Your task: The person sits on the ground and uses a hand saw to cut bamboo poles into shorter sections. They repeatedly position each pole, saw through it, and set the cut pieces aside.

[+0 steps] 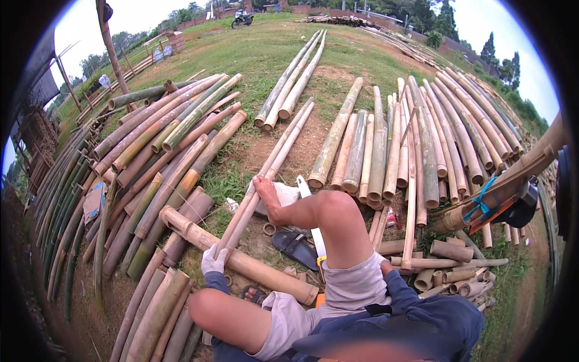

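Note:
My left hand (214,260), in a pale work glove, is closed around the near ends of two slim bamboo poles (248,208) lying side by side. The poles slant away over a thick bamboo log (253,267) that lies crosswise in front of me. My bare right foot (266,196) presses on the poles farther along. Against my right thigh rests my right hand (385,268), its fingers mostly hidden by the leg and sleeve. Between my legs, a handsaw (316,238) with a pale blade and yellow handle stands beside a loose black sandal (295,248).
Stacked bamboo poles (172,157) fill the left side. More poles (422,145) lie in a row ahead right, with short offcuts (452,265) below them. Three long poles (295,81) stretch across the grass. A bamboo post (512,178) tied with blue cord leans in at right.

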Demonstrator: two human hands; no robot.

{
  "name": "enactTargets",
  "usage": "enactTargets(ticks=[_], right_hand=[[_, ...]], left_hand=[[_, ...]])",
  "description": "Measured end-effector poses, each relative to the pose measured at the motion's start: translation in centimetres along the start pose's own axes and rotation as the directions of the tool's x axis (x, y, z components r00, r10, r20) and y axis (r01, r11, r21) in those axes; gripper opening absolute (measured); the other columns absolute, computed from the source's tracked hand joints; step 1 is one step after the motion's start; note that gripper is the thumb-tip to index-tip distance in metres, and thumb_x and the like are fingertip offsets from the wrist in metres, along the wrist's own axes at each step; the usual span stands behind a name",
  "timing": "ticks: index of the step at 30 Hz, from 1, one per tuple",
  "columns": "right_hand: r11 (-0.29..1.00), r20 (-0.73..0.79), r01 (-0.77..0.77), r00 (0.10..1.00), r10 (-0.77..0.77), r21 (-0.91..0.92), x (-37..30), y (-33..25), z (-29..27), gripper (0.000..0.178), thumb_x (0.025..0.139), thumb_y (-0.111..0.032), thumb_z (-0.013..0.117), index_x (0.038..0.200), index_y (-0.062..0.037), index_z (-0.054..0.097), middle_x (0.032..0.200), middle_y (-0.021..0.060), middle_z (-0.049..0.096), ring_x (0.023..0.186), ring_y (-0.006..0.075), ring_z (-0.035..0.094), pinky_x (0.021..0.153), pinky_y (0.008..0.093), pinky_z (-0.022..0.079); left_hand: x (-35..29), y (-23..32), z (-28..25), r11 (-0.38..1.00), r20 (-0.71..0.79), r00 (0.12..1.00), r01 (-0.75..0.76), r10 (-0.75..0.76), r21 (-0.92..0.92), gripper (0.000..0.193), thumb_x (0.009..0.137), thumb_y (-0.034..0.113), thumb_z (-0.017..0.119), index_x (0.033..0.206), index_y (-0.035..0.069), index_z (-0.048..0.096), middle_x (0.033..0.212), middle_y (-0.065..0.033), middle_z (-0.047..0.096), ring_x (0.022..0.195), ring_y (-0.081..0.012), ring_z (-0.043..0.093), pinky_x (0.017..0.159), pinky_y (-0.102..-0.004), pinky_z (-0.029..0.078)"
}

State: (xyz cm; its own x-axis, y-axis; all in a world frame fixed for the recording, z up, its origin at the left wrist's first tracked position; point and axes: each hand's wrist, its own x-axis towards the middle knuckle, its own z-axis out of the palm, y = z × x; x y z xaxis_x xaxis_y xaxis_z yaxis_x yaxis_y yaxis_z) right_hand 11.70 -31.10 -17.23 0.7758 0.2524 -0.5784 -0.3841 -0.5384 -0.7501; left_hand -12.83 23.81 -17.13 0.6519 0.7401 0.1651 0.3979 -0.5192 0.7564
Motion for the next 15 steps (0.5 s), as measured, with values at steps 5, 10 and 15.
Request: enactTargets(ticks=[5,10,15], right_hand=[[0.950,0.003,-0.214,0.975,0.221,-0.229,4.0,8.1,6.7,0.057,0.097,-0.029,0.077,0.141,-0.0011,0.054,0.116,0.0108,0.065,0.091,0.0193,0.068,0.081,0.0331,0.056],[0.943,-0.025,-0.211,0.977,0.211,-0.258,5.3,8.5,7.6,0.057,0.096,-0.028,0.078,0.140,-0.0011,0.054,0.116,0.0105,0.065,0.091,0.0193,0.067,0.082,0.0334,0.056],[0.943,-0.044,-0.189,0.982,0.184,-0.274,5.6,7.2,7.8,0.057,0.095,-0.027,0.079,0.140,-0.0012,0.055,0.116,0.0101,0.065,0.092,0.0193,0.067,0.083,0.0338,0.056]], left_hand=[[-0.5,0.5,-0.5,0.998,-0.044,0.999,0.008,-0.006,0.059,0.056,0.089,0.036,0.083,0.133,0.004,0.071,0.122,-0.0193,0.070,0.113,-0.0346,0.068,0.100,-0.0427,0.053],[-1.7,1.1,-0.1,0.998,-0.061,0.998,0.003,0.001,0.062,0.055,0.092,0.038,0.080,0.134,0.006,0.070,0.121,-0.0189,0.069,0.113,-0.0362,0.068,0.100,-0.0432,0.053],[-3.1,1.3,0.3,0.994,-0.090,0.996,0.028,-0.019,0.106,0.054,0.093,0.040,0.078,0.134,0.007,0.070,0.122,-0.0180,0.069,0.112,-0.0365,0.068,0.099,-0.0446,0.054]])
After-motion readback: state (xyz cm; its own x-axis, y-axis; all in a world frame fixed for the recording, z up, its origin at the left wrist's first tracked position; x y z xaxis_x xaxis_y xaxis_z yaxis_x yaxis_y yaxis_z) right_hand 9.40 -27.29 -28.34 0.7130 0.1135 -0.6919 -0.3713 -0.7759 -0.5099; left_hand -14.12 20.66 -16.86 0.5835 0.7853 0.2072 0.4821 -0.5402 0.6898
